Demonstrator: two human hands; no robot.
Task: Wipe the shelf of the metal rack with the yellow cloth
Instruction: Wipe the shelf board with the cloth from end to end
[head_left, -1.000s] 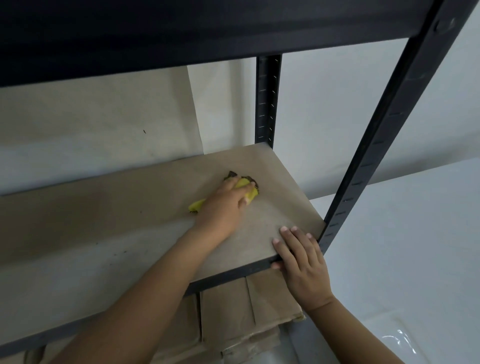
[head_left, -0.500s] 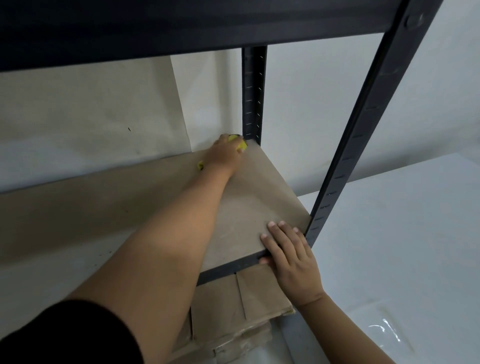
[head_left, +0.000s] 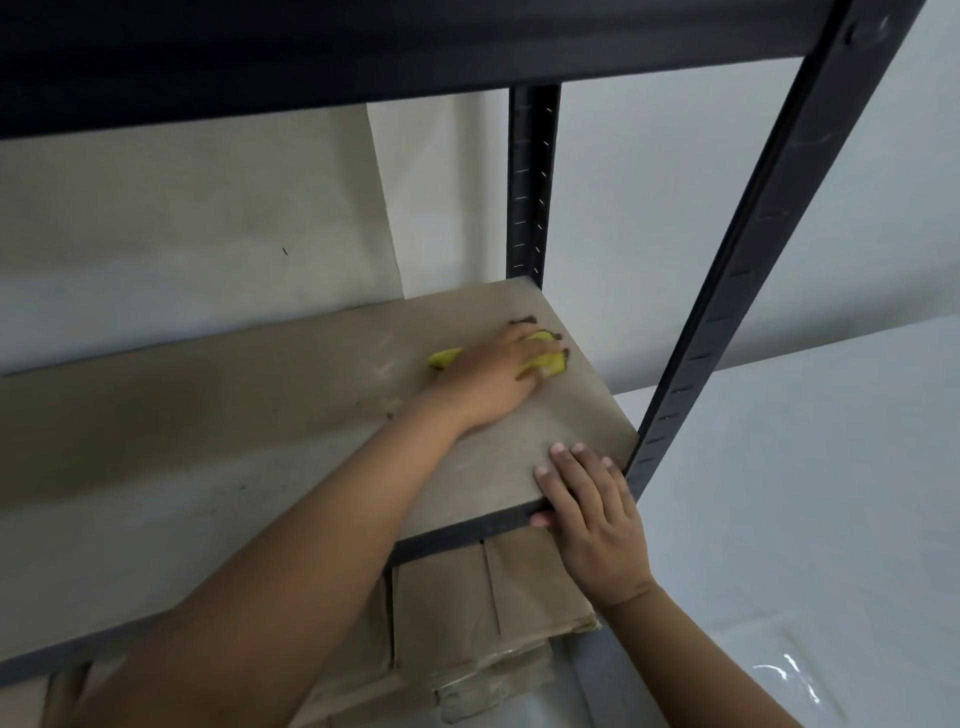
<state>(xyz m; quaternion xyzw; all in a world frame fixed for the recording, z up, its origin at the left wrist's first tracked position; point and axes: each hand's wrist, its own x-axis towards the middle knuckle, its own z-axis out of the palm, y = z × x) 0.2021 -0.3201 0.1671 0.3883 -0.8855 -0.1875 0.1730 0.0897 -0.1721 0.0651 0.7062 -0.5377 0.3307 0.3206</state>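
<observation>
A brown board shelf (head_left: 218, 415) sits in a dark metal rack (head_left: 748, 260). My left hand (head_left: 493, 379) presses a yellow cloth (head_left: 545, 358) flat on the shelf near its right end, a little in front of the back post; most of the cloth is hidden under the palm. My right hand (head_left: 592, 509) grips the shelf's front right corner, fingers on top of the board and thumb on the dark front rail, beside the front post.
The back post (head_left: 532, 182) stands at the shelf's rear right corner. A dark upper shelf (head_left: 363, 47) hangs overhead. Folded brown cardboard (head_left: 483, 597) lies on the level below. A white wall is behind and a pale surface (head_left: 831, 493) lies to the right.
My left hand has pulled the cloth back from the rear corner by the back post toward the front. My right hand has stayed on the front corner.
</observation>
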